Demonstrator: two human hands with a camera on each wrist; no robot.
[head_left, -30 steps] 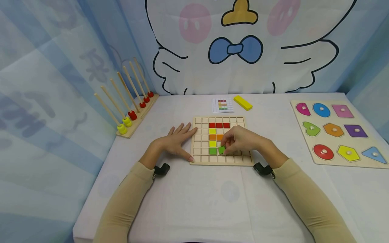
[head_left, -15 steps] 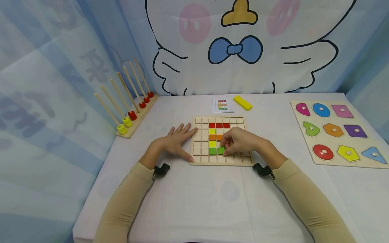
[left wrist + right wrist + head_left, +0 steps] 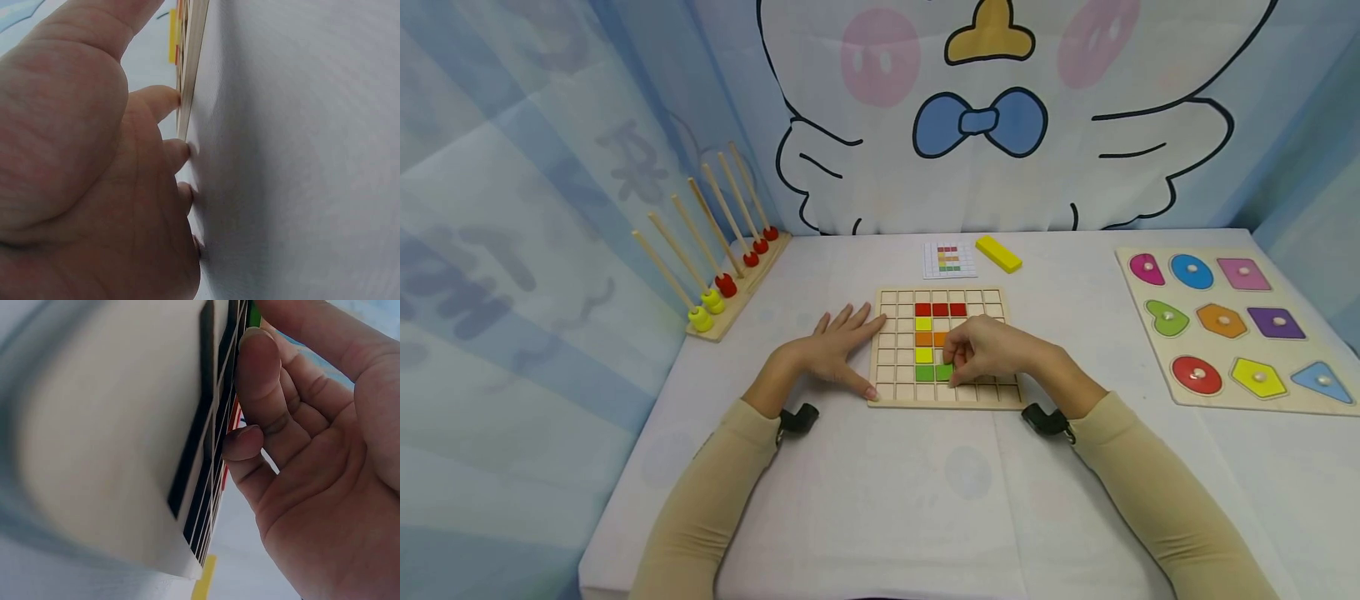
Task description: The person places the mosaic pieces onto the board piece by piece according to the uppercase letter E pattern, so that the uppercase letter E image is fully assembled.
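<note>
A wooden grid board (image 3: 895, 399) lies on the table with red, yellow, orange and green square tiles set in its cells. My left hand (image 3: 835, 350) is spread flat at the board's left side, thumb on the near corner and index finger on the edge; its other fingertips rest on the cloth in the left wrist view. My right hand (image 3: 996, 350) reaches over the board's right half, pinching a green tile (image 3: 943, 372) between thumb and finger. That tile sits level beside another green tile (image 3: 924, 373). The hand covers several cells.
Behind the board lie a pattern card (image 3: 951, 261) and a yellow box (image 3: 999, 254). A bead-and-peg stand (image 3: 741, 292) is at the left edge. A shape puzzle board (image 3: 1217, 342) lies at the right. A printed curtain (image 3: 1037, 192) hangs behind.
The green tile in my right hand has gone from tilted to level in the cell beside the other green tile. My right hand has shifted slightly; my left hand has stayed put.
</note>
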